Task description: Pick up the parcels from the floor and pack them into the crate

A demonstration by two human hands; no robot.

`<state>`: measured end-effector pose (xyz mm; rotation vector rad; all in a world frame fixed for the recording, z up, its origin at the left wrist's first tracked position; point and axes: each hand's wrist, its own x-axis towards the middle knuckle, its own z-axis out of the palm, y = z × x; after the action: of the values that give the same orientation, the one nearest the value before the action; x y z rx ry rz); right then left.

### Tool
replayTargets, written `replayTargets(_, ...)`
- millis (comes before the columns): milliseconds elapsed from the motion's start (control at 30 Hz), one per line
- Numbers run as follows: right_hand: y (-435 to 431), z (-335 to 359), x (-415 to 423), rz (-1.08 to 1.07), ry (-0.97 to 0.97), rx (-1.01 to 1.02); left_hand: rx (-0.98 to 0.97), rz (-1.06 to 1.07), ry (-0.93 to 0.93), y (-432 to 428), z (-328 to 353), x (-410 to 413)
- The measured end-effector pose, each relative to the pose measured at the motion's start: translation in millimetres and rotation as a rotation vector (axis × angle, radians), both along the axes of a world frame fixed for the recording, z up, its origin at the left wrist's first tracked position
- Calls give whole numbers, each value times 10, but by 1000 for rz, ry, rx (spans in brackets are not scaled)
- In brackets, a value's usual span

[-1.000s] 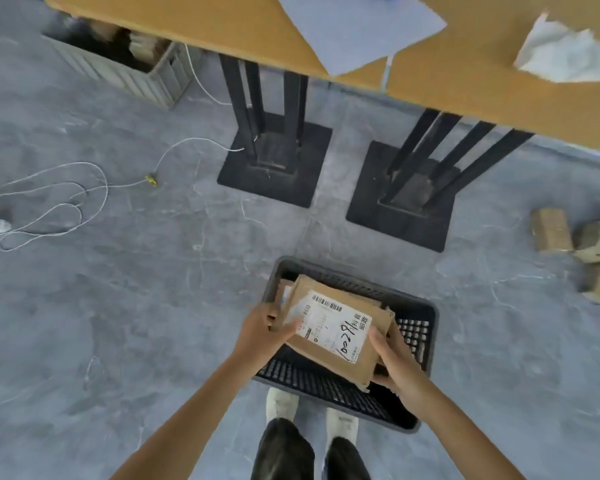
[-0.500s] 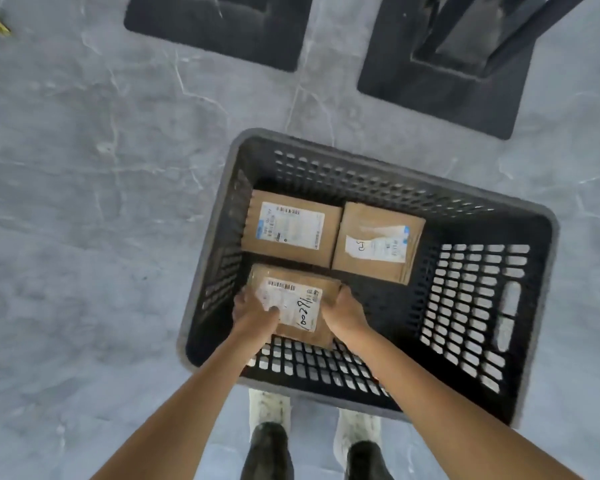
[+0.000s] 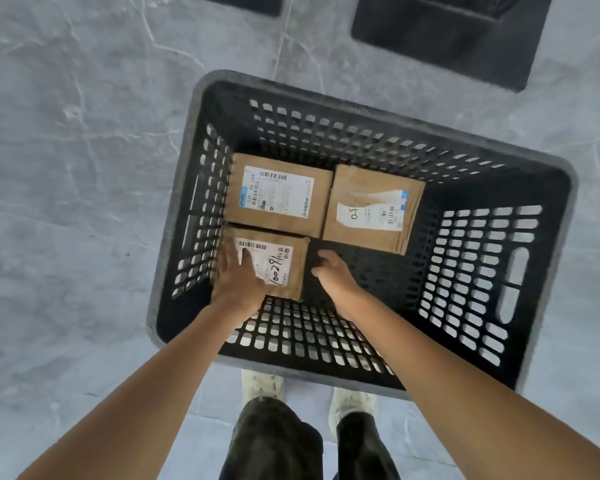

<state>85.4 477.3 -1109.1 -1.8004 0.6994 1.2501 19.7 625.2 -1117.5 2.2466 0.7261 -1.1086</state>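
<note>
Cardboard is all you are handling here: three small brown parcels, each with a white label, lie flat on the bottom of one black lattice crate [image 3: 181, 216]. The far-left parcel [image 3: 278, 194] and far-right parcel [image 3: 371, 209] sit side by side near the far wall. The third parcel [image 3: 284, 268] lies in the near left corner, right against the far-left one.

Your left grip [image 3: 238, 282] rests on that third parcel with its fingers spread flat over the label, pressing rather than pinching. Your right grip [image 3: 333, 271] hangs just beside the parcel's right edge, fingers loosely curled, holding nothing.

Judging by their look, these parcels should be light and stiff enough to keep their shape. The labels are likely slick, and the corners will probably dent if knocked against the crate wall. Take each one by two opposite edges, thumb on top and fingers beneath, not by the label face. Laid flat they can be nudged along the bottom with straight fingers.

The right half of the crate bottom is bare, so there seems room for more. No parcel shows on the grey floor [image 3: 66, 168] in this view. Two black bases [image 3: 447, 39] stand beyond the crate.
</note>
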Motion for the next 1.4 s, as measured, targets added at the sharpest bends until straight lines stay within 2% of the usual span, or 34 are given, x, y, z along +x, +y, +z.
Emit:
replayTargets(200,-235,779,311,116,-153,-23,0,41,-214,-110,711,360)
replayTargets(333,-217,1570,646,124,-332,-40,-47,74,-427,-215,1552,736)
replayTargets(433,-122,2311,830,148,-459,-87,-34,200,-565,-158,2359,966)
replayTargets(533,20,3207,974,162,-545,-53,-45,271,-673,-117,3291,1093)
replayTargets(600,149,3933,1097,258,-615,-7,-51,241,-767,-82,3973,1210)
replayTargets(700,288,5186,1389,435,-768,37,-21,225,-944,33,5152,1580)
replayTargets(800,334,6473,1734,473,-933,17,-8,174,-1121,159,6474,1983)
replayTargets(967,216,8338,1994,270,-1289,12,-16,51,-1346,176,8410,2365)
replayTargets(1100,-73,9457,1890,135,-1489,44,-51,-22,-1499,55,9534,2434)
replayTargets(1267,-827,10173,1431,-38,-1635,52,-165,-172,-1554,-385,10084,2273)
replayTargets(1400,-1646,10407,1095,-219,-1759,-148,-180,-361,-1585,-850,10198,2194)
